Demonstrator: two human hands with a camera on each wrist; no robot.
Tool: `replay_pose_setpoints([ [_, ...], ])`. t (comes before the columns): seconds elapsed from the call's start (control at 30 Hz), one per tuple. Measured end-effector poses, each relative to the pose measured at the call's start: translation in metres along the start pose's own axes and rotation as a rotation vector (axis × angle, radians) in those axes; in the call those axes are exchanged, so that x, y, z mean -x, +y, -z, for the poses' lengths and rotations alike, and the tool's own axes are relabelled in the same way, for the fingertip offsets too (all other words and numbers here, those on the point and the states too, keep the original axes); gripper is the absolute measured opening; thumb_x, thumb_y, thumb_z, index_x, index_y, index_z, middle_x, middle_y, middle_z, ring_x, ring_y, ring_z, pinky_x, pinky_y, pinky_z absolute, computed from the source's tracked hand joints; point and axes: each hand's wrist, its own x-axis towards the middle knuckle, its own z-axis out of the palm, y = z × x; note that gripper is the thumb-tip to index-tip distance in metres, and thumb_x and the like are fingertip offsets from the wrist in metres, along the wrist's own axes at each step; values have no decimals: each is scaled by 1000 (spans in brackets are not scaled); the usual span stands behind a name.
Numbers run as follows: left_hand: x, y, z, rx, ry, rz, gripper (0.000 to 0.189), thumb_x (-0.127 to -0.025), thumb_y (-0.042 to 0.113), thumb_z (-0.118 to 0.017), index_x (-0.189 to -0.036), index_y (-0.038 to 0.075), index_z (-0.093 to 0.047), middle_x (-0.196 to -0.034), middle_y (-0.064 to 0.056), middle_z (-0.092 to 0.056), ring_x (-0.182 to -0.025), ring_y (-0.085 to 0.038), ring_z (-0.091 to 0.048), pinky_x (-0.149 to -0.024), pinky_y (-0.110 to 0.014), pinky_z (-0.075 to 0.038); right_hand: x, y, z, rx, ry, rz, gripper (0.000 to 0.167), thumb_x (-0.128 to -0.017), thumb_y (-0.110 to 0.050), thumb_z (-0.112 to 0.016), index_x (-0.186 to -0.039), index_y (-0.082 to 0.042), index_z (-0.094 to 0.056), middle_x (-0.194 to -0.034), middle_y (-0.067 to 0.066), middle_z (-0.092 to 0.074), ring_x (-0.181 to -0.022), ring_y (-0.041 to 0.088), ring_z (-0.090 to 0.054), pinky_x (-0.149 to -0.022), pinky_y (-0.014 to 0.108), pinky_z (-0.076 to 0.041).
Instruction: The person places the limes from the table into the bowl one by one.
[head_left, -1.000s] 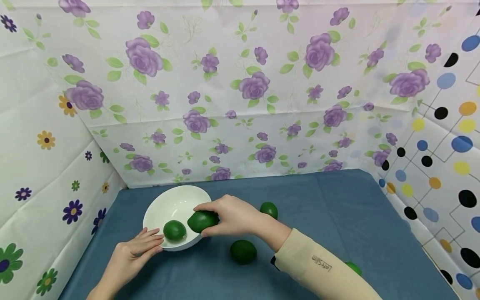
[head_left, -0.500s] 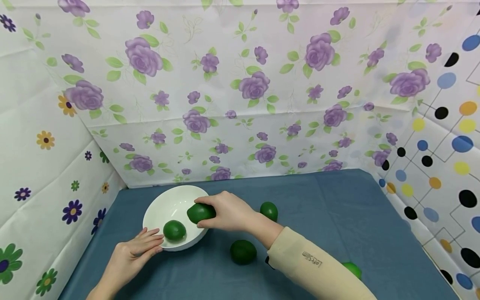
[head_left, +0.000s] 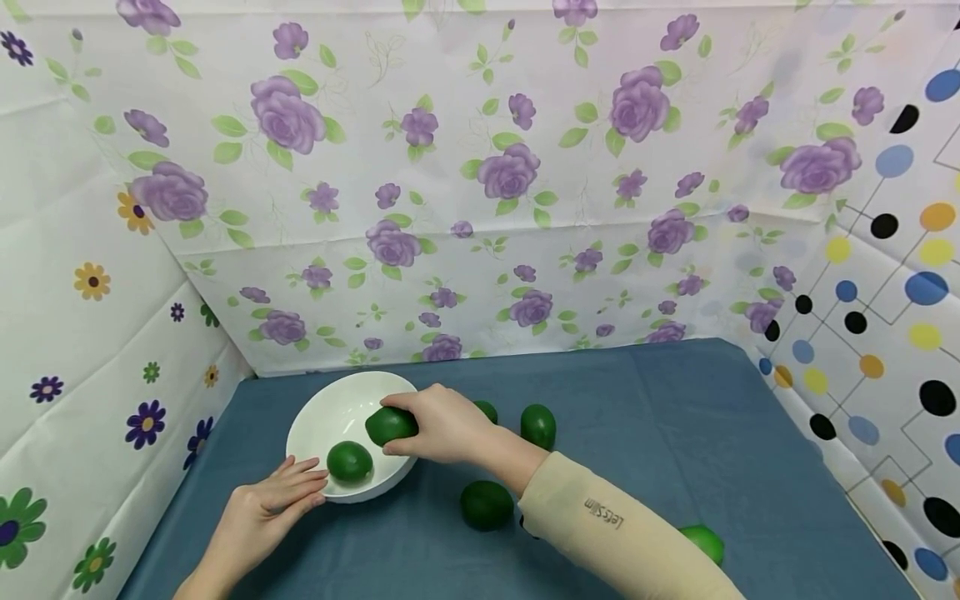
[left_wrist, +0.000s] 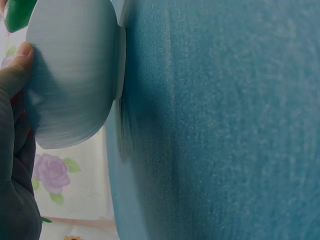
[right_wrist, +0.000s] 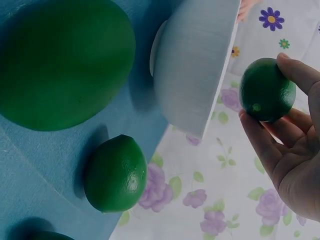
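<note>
Nearest, a bright green fruit (head_left: 702,543) lies well right of all fingers, partly behind the sleeve (head_left: 622,533). Left hand (head_left: 266,506): fingers pinch the white bowl's (head_left: 330,412) rim, we think to steady it. A loose fruit (head_left: 487,505) rests on the worktop (head_left: 637,433), right of both hands' fingers. Inside the bowl, a single fruit (head_left: 349,462) beside the left fingers. Right hand (head_left: 442,425): fingers grip the held fruit (head_left: 392,426) over the bowl, leaving, we judge, its underside free. Past the right wrist, two far fruits (head_left: 538,426).
</note>
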Motion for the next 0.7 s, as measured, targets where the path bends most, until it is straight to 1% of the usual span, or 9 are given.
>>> replay_pose_setpoints([
  [0.13, -1, 1, 0, -2, 7, -8, 42, -71, -10, -93, -110, 6, -86, -107, -4, -82, -122, -8, -71, -121, -21, -39, -1, -1, -2, 6, -2, -2, 63, -98, -44, -80, -153, -19, -61, -131, -3, -74, -96, 3, -69, -78, 17, -57],
  [0.33, 0, 1, 0, -4, -3, 5, 41, -72, -9, -92, -110, 6, -85, -107, -5, -82, -121, -9, -71, -121, -21, -39, -3, -1, -4, 8, 1, -8, 63, -98, -43, -81, -153, -18, -61, -133, -3, -73, -99, 3, -69, -80, 16, -57],
  [0.53, 0, 1, 0, -14, -3, 1, 41, -73, -9, -92, -110, 6, -85, -107, -3, -82, -122, -7, -70, -121, -21, -39, -7, -1, -8, 25, -19, -21, 63, -99, -43, -80, -154, -18, -60, -136, -3, -72, -102, 5, -70, -81, 19, -58],
  [0.6, -1, 2, 1, -12, 2, -3, 41, -73, -9, -92, -110, 6, -86, -107, -2, -82, -122, -8, -70, -121, -21, -39, -8, -1, -9, 34, -26, -32, 64, -100, -43, -79, -156, -19, -59, -136, -3, -72, -105, 6, -70, -83, 20, -58],
  [0.7, -2, 3, 1, -11, 5, -6, 42, -72, -9, -92, -110, 6, -86, -108, -2, -82, -121, -9, -71, -120, -21, -39, -10, -1, -12, 43, -34, -44, 67, -100, -44, -78, -158, -20, -56, -135, -3, -72, -105, 7, -71, -82, 20, -59],
])
